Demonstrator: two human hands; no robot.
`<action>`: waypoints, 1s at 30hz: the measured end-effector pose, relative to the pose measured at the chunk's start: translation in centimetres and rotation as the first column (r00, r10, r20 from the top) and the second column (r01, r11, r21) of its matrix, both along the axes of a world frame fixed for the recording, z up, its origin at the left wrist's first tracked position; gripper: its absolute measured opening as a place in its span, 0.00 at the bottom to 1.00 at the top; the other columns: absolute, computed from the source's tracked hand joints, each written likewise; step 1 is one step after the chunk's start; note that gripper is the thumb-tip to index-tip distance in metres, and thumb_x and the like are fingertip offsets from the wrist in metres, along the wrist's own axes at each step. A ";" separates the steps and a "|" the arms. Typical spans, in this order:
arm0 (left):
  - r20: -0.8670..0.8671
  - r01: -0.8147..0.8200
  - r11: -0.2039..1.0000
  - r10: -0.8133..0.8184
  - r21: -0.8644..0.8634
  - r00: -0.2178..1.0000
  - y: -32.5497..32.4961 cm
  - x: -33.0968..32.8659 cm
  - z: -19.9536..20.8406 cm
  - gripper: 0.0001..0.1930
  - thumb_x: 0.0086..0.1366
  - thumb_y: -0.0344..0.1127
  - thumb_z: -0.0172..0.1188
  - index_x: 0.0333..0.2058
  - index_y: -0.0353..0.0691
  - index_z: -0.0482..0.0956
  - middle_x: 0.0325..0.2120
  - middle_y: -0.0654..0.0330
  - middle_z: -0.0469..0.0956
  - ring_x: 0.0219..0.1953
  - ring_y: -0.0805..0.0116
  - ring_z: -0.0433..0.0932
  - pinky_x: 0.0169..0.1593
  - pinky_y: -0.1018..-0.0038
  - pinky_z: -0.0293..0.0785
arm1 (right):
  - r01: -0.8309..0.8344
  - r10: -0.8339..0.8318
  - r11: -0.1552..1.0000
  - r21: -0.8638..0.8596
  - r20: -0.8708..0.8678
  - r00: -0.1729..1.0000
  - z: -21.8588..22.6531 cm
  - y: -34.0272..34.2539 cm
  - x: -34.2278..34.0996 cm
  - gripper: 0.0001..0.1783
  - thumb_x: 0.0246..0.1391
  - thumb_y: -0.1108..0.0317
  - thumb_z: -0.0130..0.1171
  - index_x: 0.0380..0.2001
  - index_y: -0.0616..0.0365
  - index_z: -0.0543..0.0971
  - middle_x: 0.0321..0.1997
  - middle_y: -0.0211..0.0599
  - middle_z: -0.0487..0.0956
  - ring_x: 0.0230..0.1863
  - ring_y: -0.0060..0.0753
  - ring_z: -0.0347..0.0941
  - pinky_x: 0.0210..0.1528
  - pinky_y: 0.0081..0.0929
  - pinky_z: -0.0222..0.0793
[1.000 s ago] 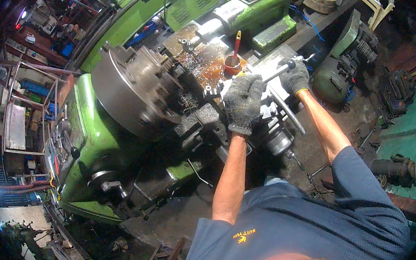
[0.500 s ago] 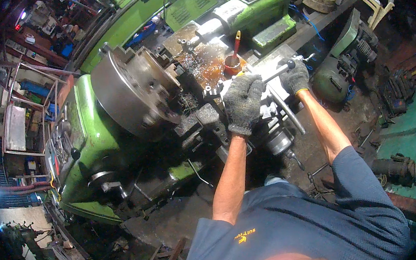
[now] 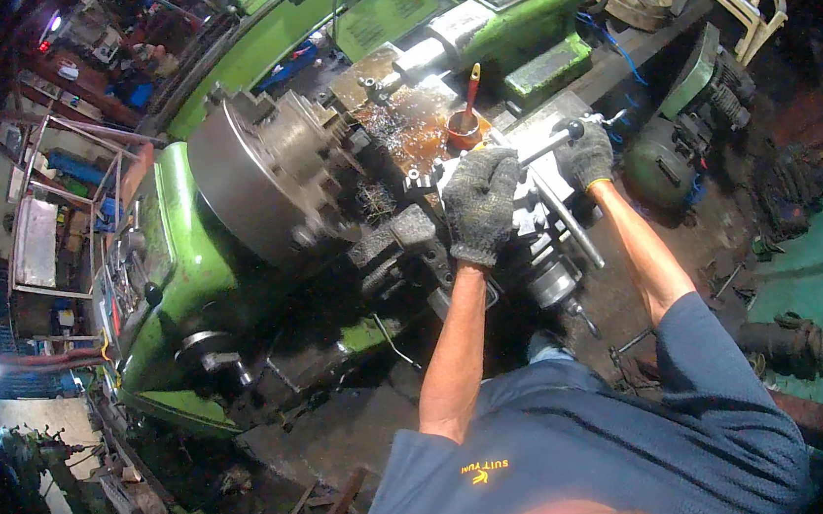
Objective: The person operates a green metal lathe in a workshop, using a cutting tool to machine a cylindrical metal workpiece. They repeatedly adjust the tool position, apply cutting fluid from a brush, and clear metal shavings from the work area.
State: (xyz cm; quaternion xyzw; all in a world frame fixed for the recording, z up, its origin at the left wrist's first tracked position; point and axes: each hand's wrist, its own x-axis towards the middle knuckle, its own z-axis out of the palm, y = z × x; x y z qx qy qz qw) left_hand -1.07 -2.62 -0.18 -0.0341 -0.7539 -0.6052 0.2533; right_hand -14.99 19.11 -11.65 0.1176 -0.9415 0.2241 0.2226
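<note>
Laying the left hand (image 3: 483, 205), gloved in grey knit, over the carriage of a green metal lathe (image 3: 177, 240) in front of the body, beside a straight steel lever with a black ball knob (image 3: 548, 148). Placing the likewise gloved right hand (image 3: 587, 158) apart from the left, near the knob and a small bright metal handle (image 3: 618, 118). Unable to tell whether either hand grips anything. Seeing a round red cup (image 3: 463, 140) just beyond the left hand, holding a red-handled brush (image 3: 471, 95).
</note>
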 end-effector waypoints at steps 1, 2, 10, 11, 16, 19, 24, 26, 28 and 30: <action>0.001 -0.005 1.000 0.005 -0.012 1.000 0.0 0.0 0.0 0.07 0.64 0.30 0.63 0.38 0.34 0.84 0.28 0.60 0.80 0.29 0.73 0.77 0.34 0.72 0.74 | -0.003 0.003 1.000 0.006 -0.011 1.000 0.1 0.0 0.1 0.12 0.49 0.59 0.63 0.35 0.52 0.82 0.33 0.46 0.82 0.39 0.55 0.78 0.45 0.48 0.71; 0.001 -0.009 1.000 0.010 -0.025 1.000 0.1 0.0 0.0 0.07 0.65 0.31 0.63 0.38 0.34 0.84 0.28 0.60 0.80 0.28 0.74 0.77 0.34 0.73 0.73 | -0.006 0.006 1.000 0.011 -0.023 1.000 0.1 0.1 0.1 0.12 0.49 0.59 0.63 0.36 0.51 0.82 0.33 0.46 0.82 0.39 0.56 0.78 0.45 0.48 0.71; 0.001 -0.102 0.969 0.105 0.223 0.994 -0.1 -0.5 -1.0 0.08 0.67 0.28 0.61 0.43 0.34 0.83 0.33 0.63 0.82 0.32 0.75 0.78 0.37 0.77 0.75 | -0.006 0.003 0.999 -0.047 -0.055 0.998 1.8 -0.2 1.2 0.10 0.51 0.56 0.63 0.31 0.48 0.83 0.31 0.42 0.81 0.38 0.51 0.79 0.44 0.47 0.71; -0.067 -0.085 0.967 0.103 0.240 0.992 0.1 -0.5 -0.9 0.08 0.67 0.27 0.60 0.43 0.34 0.83 0.34 0.61 0.83 0.34 0.75 0.79 0.40 0.79 0.75 | -0.021 0.019 0.999 -0.041 -0.035 0.999 1.5 0.0 0.9 0.10 0.51 0.56 0.63 0.31 0.48 0.83 0.31 0.41 0.82 0.38 0.50 0.78 0.44 0.47 0.71; 0.051 -0.168 0.919 0.160 0.356 0.986 0.3 -0.3 -0.1 0.08 0.67 0.26 0.58 0.44 0.34 0.82 0.35 0.60 0.82 0.31 0.77 0.78 0.27 0.78 0.81 | -0.057 0.058 0.996 -0.065 0.011 0.998 2.4 0.3 1.3 0.10 0.51 0.56 0.64 0.32 0.48 0.84 0.33 0.39 0.82 0.38 0.47 0.78 0.44 0.47 0.70; 0.099 -0.245 0.954 0.231 0.172 0.968 1.5 -0.4 1.2 0.08 0.67 0.26 0.59 0.42 0.34 0.82 0.36 0.60 0.82 0.37 0.74 0.79 0.41 0.75 0.78 | -0.141 0.186 0.954 -0.265 0.155 0.970 2.8 1.9 0.5 0.13 0.51 0.57 0.65 0.37 0.49 0.84 0.35 0.39 0.84 0.39 0.45 0.80 0.46 0.43 0.74; -0.064 -0.299 0.910 0.293 -0.287 0.954 5.5 -1.6 4.7 0.07 0.63 0.28 0.62 0.39 0.34 0.83 0.37 0.57 0.83 0.39 0.66 0.80 0.47 0.70 0.75 | -0.133 0.423 0.716 -0.686 0.274 0.864 6.0 7.5 -4.9 0.12 0.56 0.64 0.64 0.42 0.55 0.83 0.39 0.36 0.85 0.42 0.29 0.81 0.49 0.28 0.75; -0.115 -0.282 0.885 0.257 -0.370 0.959 7.7 -2.3 6.2 0.08 0.60 0.28 0.64 0.38 0.35 0.84 0.34 0.52 0.83 0.39 0.57 0.82 0.47 0.64 0.76 | -0.271 0.365 0.792 -0.547 0.068 0.929 6.0 10.9 -10.6 0.12 0.57 0.64 0.63 0.43 0.57 0.83 0.42 0.38 0.85 0.43 0.31 0.81 0.50 0.29 0.75; -0.066 -0.210 0.866 0.202 -0.453 0.977 9.6 -3.6 6.7 0.08 0.60 0.32 0.66 0.37 0.36 0.84 0.35 0.51 0.84 0.40 0.55 0.82 0.47 0.64 0.76 | -0.208 0.223 0.880 -0.426 -0.015 0.975 7.4 13.9 -16.6 0.16 0.56 0.60 0.65 0.44 0.57 0.83 0.44 0.41 0.85 0.46 0.34 0.81 0.51 0.31 0.74; -0.010 -0.123 0.831 0.140 -0.543 0.990 11.2 -5.1 6.6 0.09 0.61 0.31 0.63 0.38 0.34 0.84 0.35 0.51 0.84 0.42 0.56 0.82 0.50 0.65 0.75 | -0.031 0.005 0.947 -0.319 -0.081 0.997 7.7 17.4 -23.4 0.23 0.59 0.50 0.60 0.47 0.56 0.82 0.48 0.46 0.83 0.51 0.42 0.80 0.53 0.35 0.73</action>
